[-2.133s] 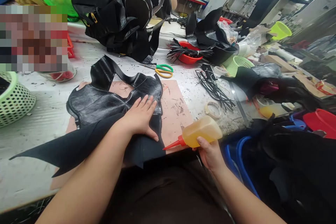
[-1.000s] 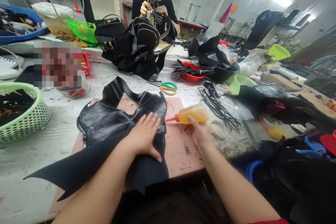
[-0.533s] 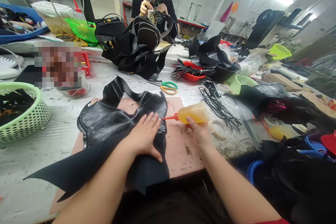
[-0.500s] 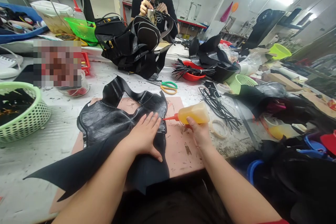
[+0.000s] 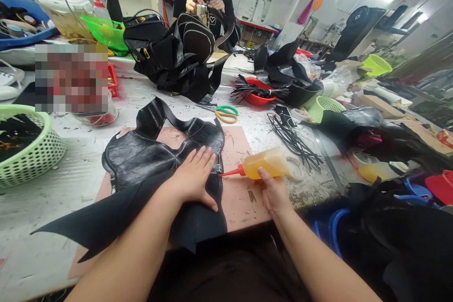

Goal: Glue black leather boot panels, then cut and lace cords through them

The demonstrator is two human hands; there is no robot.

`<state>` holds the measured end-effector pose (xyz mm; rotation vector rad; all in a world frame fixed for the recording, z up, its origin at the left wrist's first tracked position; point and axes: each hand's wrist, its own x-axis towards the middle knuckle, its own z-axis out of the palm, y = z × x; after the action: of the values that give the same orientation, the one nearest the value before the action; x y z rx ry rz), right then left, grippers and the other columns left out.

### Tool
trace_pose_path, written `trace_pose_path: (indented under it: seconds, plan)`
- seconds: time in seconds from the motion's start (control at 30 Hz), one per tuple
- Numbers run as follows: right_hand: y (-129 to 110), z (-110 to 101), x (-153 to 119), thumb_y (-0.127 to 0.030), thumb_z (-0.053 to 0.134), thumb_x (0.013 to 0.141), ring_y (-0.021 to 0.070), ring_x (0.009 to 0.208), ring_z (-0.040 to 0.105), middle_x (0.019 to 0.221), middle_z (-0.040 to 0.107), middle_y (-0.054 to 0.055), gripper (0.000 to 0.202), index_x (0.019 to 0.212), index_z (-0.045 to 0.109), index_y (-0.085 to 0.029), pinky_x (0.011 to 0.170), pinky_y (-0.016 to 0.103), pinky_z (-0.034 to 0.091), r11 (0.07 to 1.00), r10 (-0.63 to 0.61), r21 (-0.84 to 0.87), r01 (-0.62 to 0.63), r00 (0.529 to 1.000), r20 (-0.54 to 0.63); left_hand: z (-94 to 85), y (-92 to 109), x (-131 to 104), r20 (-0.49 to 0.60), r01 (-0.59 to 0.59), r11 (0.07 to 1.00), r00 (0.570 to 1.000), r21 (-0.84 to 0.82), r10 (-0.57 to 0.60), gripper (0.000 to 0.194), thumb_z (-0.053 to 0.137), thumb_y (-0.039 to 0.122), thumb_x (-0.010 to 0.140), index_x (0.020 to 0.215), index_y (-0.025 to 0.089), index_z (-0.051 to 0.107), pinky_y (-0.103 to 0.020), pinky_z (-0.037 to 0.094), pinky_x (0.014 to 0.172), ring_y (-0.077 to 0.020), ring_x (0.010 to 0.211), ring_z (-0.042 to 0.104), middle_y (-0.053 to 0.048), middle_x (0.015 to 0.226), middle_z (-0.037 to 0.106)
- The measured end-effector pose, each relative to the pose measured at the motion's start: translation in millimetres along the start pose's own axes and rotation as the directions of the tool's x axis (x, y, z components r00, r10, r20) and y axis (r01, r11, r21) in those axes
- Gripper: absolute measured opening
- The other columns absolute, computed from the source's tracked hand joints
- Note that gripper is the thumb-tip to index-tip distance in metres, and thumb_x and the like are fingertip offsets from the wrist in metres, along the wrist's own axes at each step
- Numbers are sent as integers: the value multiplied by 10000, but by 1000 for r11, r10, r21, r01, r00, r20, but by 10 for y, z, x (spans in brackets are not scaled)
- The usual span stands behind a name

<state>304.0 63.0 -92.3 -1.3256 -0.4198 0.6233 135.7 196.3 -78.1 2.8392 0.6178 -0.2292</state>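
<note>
A black leather-like piece (image 5: 141,155) with curved edges and a strap lies on a pinkish board (image 5: 244,198). My left hand (image 5: 196,174) rests flat on it, fingers stretched out, near its right side. In my right hand (image 5: 274,188) is a squeeze bottle of glue (image 5: 265,163), a clear bottle with yellow-amber liquid, tilted sideways. Its red nozzle points left, the tip at the right edge of the black piece. A whitish line shows along that edge above the tip. Loose black fabric (image 5: 106,217) hangs over the front left of the board.
Scissors (image 5: 226,114) with green and orange handles lie behind the board. Nearby are black cords (image 5: 297,137), a tape roll (image 5: 297,170) and a red bowl (image 5: 258,96). A green basket (image 5: 53,146) stands left. Across the table, a co-worker's hands (image 5: 194,2) work at a sewing machine.
The bottle in my right hand has moved a little toward me, its nozzle tip lower along the right edge of the black piece. My left hand stays flat on the piece.
</note>
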Motion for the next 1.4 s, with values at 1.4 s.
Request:
trace_pose_path:
  seconds: [1.4]
  plan:
    - [-107,-302,-555,-325,803,449,167,669,584,759,641,14,435,805,602,-175,457,225,464,989,147,26,-147,988,-38,-14,30,40,28,-1,999,1000,37,0,1315,504,816,411,1386,23,119,-421,-26,1073,-315,1349,-20,-201,1469,30]
